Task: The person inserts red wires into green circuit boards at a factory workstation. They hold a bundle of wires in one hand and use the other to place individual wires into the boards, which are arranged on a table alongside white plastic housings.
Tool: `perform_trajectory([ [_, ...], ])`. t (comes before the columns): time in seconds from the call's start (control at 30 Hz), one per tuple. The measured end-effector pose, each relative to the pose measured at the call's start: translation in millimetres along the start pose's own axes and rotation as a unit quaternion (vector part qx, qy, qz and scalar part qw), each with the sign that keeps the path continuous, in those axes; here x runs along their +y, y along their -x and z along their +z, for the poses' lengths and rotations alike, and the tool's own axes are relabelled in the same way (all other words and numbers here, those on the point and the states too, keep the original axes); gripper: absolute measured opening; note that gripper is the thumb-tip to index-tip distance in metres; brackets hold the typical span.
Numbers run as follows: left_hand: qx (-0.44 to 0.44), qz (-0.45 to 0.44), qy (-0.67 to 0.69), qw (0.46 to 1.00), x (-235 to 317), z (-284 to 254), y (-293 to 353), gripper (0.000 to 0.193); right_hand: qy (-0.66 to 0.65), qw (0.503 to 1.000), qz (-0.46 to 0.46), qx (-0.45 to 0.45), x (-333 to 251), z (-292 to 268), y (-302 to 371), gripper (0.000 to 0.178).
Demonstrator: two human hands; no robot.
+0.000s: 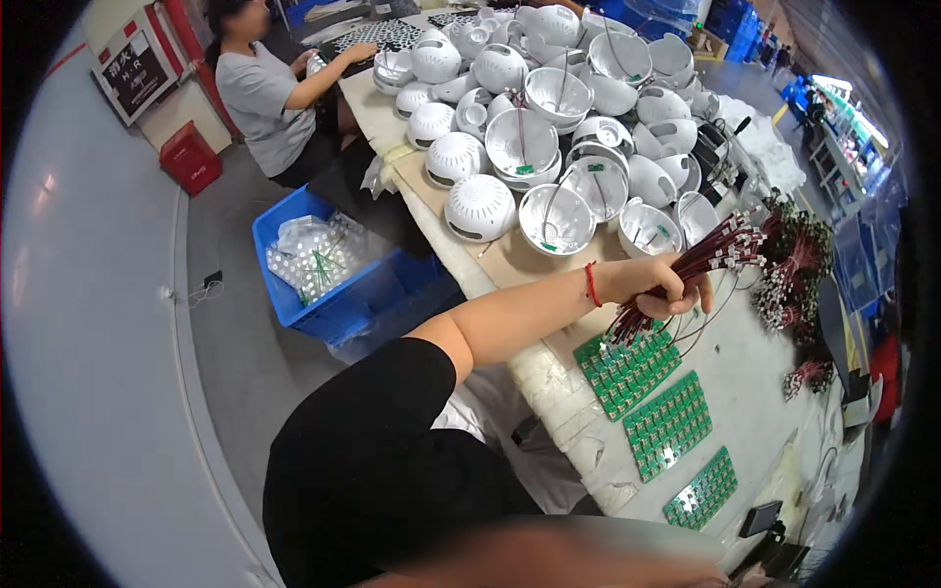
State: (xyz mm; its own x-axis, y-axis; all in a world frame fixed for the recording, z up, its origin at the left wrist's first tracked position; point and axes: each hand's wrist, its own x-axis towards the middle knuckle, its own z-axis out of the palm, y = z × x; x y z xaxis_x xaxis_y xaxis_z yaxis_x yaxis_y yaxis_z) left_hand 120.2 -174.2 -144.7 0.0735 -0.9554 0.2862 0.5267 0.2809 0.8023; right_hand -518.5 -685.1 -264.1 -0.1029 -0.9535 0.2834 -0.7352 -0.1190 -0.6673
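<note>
- My left hand is curled around a fat bunch of dark red wires, right of the middle of the frame. My right hand does not show, so I cannot tell what it is doing.
- Some wires could slip out and drop, I think, because the bunch is thick and a few loose ones hang down below my fingers.
- The wires could also get in a tangle. They are thin and bendy, and more wire bunches lie near them at the right of the frame.
- The low ends hang over the top green circuit board sheet. If I pull sideways, they might catch on it and drag it. I cannot tell if they touch it.
- If my arm swings up, it could bump the white dome shells, and the pile at the top of the frame might roll.
- The bunch goes right through my grip: the white plug ends stick out to the upper right of my hand, and the other ends poke out below it, over the table.
</note>
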Motion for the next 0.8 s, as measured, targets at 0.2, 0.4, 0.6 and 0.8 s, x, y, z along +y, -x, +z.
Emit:
perform_trajectory([
  [0.2,-0.035,-0.052,0.019,0.998,3.1,-0.4,0.8,0.039,-0.356,0.907,0.047,-0.219,-83.0,18.9,-4.0,0.031],
  [0.4,-0.048,-0.065,-0.014,0.997,0.5,-3.5,-6.6,0.039,-0.535,0.816,0.021,-0.218,-275.2,45.3,150.7,0.034],
  [0.6,-0.011,0.012,0.025,1.000,-4.4,-13.5,-4.7,0.038,-0.453,0.776,-0.152,-0.411,-406.6,92.3,268.4,0.019],
  [0.8,-0.009,0.064,0.065,0.996,-1.4,-23.6,-6.8,0.038,-0.527,0.697,-0.366,-0.321,-462.8,39.4,299.4,0.013],
])
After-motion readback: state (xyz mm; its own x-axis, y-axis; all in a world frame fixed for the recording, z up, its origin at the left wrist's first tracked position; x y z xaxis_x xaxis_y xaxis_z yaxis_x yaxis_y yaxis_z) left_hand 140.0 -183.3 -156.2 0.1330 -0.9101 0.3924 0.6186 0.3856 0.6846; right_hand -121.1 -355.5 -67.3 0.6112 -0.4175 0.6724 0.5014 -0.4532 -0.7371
